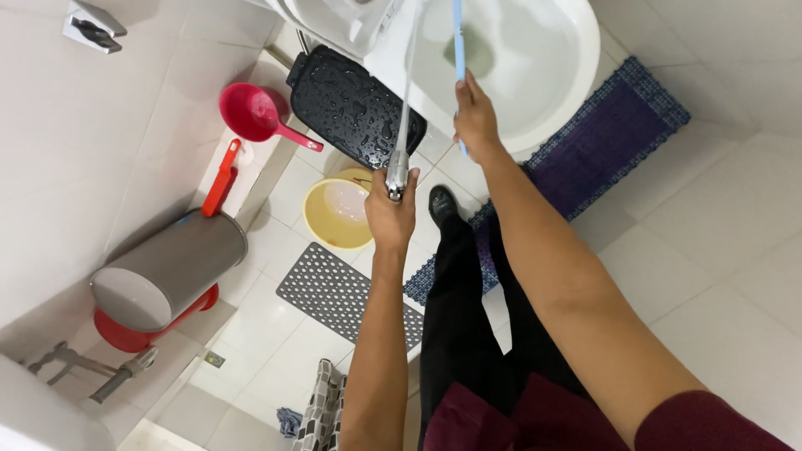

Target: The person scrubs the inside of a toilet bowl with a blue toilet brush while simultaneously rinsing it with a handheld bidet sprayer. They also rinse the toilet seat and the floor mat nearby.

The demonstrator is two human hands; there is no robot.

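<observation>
My left hand (391, 209) grips a chrome spray nozzle (397, 174), and a thin jet of water (409, 75) runs from it up toward the white toilet bowl (576, 58). My right hand (476, 117) is closed around a light blue brush handle (459, 38) that reaches into the bowl. The brush head is out of view. My dark trouser legs and one black shoe (442, 203) stand below the hands on the tiled floor.
A wet black mat (355, 104) leans left of the toilet. A yellow basin (338, 213) and a grey perforated mat (334, 288) lie on the floor. A red scoop (255, 113), a grey bin (171, 267) on a red base and a purple mat (614, 134) are nearby.
</observation>
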